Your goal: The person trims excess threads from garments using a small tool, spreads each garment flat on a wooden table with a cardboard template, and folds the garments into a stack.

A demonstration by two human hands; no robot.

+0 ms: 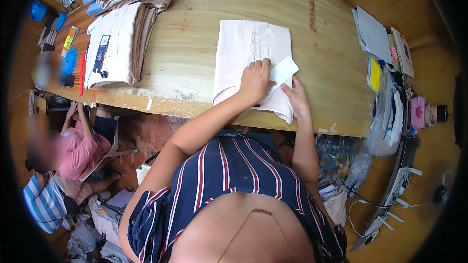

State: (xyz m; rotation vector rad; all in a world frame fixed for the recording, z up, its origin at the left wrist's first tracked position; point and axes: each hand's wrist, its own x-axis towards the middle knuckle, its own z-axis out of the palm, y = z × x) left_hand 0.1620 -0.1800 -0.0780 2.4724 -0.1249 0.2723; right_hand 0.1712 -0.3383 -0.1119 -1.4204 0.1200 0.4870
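Note:
A folded cream garment [234, 44] with a row of buttons lies on the wooden table in front of me. Over its right part is a blank, pale hang tag [284, 71], tilted, with a thin string below it. My left hand [255, 82] rests on the garment with its fingers curled, its thumb side against the tag's left edge. What those fingers pinch is hidden. From the right, my right hand [298, 98] closes thumb and fingers on the tag's lower right edge.
At the left, stacks of folded cream garments [117, 44] stand on the table [195, 0], one showing a dark tag. Papers [373, 34] and plastic-wrapped items [387, 117] line the right end. Two people sit at the lower left, one in a pink shirt [80, 148].

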